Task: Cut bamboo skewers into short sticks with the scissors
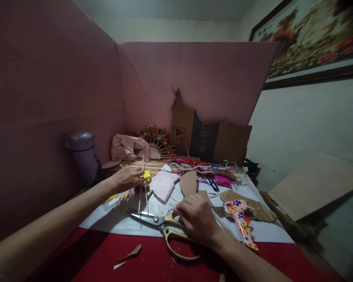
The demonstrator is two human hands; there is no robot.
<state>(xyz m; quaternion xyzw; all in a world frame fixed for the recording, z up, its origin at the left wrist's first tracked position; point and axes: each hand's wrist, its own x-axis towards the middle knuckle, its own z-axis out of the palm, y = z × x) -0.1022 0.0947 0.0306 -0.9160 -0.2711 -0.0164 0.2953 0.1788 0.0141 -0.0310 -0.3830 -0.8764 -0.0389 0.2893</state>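
My left hand (127,178) is closed, its fingertips at a small bright yellow object (147,176). Thin wooden sticks (140,197) pass upright beside those fingertips; whether they are gripped too is unclear. My right hand (198,219) is closed, with the ends of thin sticks (173,205) showing at its fingers. Large scissors (156,220) with gold handles lie below it, blades slightly apart. Just beyond the right hand lies a leaf-shaped cardboard piece (189,182). A pale dotted fabric piece (164,184) rests between the hands.
A flower-patterned glue gun (239,219) lies at right on torn cardboard (264,211). Behind are colourful pipe cleaners (206,167), a decorated arch (155,135) and a standing cardboard sheet (235,141). A purple bottle (86,158) stands left. Cardboard scraps (132,252) lie on red cloth (91,258).
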